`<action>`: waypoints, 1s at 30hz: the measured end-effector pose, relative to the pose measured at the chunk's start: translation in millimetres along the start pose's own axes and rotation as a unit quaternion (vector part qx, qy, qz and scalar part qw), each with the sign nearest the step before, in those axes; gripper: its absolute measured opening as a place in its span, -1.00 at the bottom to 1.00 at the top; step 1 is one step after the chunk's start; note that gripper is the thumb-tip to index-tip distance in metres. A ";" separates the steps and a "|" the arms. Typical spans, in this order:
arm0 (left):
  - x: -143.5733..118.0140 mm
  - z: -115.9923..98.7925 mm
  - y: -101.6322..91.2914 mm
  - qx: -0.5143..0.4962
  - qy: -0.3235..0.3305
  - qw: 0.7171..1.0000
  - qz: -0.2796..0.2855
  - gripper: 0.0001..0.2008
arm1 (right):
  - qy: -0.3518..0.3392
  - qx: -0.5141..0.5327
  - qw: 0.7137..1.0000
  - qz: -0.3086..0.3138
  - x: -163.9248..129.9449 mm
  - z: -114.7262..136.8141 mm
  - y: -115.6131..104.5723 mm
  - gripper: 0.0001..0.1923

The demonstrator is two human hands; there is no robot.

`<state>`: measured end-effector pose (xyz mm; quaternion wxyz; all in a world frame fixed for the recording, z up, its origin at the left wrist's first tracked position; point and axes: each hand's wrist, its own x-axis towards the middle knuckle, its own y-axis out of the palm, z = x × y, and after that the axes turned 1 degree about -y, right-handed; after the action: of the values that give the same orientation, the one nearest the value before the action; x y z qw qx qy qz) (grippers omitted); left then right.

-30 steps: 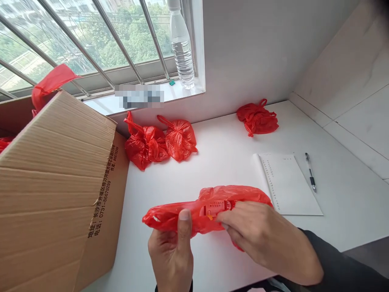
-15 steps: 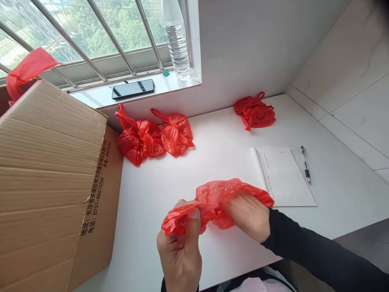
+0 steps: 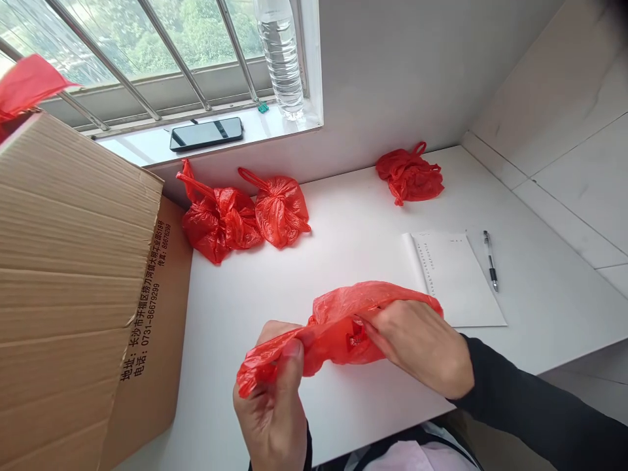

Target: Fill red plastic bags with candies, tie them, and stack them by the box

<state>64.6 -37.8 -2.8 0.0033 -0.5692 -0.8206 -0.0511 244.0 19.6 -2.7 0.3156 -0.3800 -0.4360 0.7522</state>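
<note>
Well — white table (image 3: 230, 294), window (image 3: 199, 33), red bag (image 3: 350, 302)

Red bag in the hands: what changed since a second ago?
Right hand has reached partway into the red bag; printed packet inside now mostly covered. Left hand still pinches the bag's end. Notebook, pen and box stayed put despite the view's shift.

Head view: looks forward, down, from close above hands (image 3: 422, 347), tabletop (image 3: 284, 281).

Cardboard box (image 3: 93, 281) | 地址 | 电话: 0731-86679299 | notepad (image 3: 456, 278) writing: too small
</note>
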 end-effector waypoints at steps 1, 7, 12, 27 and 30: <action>-0.2 0.0 0.0 -0.002 0.000 1.000 0.000 -0.81 | 0.022 -0.035 0.999 0.022 0.7 1.9 1.5 -0.73; -3.3 -3.1 -0.2 0.007 -0.037 0.999 0.025 -0.84 | -0.002 -0.020 0.999 0.025 5.8 7.1 26.0 -0.77; -3.7 -4.5 -1.3 0.016 -0.048 0.998 0.037 -0.84 | 0.008 -0.049 0.998 0.030 -0.1 12.3 22.8 -0.67; -2.7 -5.4 2.9 -0.001 -0.045 0.999 0.002 -0.87 | -0.032 -0.096 0.991 0.084 -1.3 6.4 31.1 -0.42; -3.3 -4.5 4.5 -0.002 -0.049 0.999 0.003 -0.88 | -0.035 -0.102 0.988 0.107 0.4 4.6 34.2 -0.49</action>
<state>69.8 -39.7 1.8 -0.0379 -0.5732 -0.8182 -0.0244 234.9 3.7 -32.0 0.1776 -0.4280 -0.4778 0.7464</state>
